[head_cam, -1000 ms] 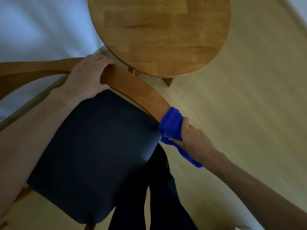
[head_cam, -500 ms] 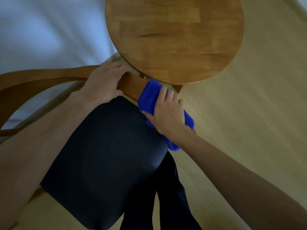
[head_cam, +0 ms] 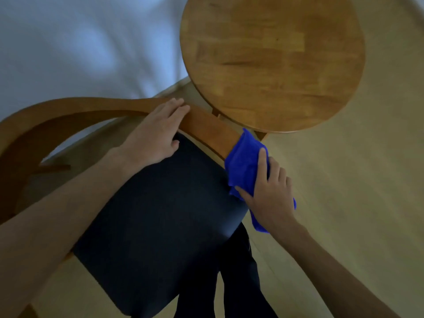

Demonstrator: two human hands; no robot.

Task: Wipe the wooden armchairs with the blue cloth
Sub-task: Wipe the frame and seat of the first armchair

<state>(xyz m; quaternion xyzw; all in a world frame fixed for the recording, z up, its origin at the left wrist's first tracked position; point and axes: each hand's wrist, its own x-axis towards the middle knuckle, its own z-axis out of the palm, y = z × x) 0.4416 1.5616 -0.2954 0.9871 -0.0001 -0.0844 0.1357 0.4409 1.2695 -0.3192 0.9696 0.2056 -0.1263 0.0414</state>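
One view only, from the head, looking down on a pale wood-plank floor (head_cam: 344,203) with a white, softly creased surface (head_cam: 80,42) filling the upper left; whether that is a bed or a sheet cannot be told. A round wooden worktop (head_cam: 273,60) of jointed planks stands at the upper right, its edge just above the armchair's rail. The wooden armchair (head_cam: 75,109) has a dark padded seat (head_cam: 156,214) and a curved rail that sweeps from the lower left, up across the middle and down to the right, its long axis bending toward the round worktop and ending under the cloth. The blue cloth (head_cam: 245,161) is draped over that right end of the rail, hanging down beside the seat's corner. The right hand (head_cam: 268,193) lies on the cloth, fingers laid along it and thumb hooked round its near edge, a grip wrapped on the cloth against the rail. The left hand (head_cam: 153,136) rests on the rail further back, fingers straight over the wood. Dark trouser legs (head_cam: 229,283) show below the seat.
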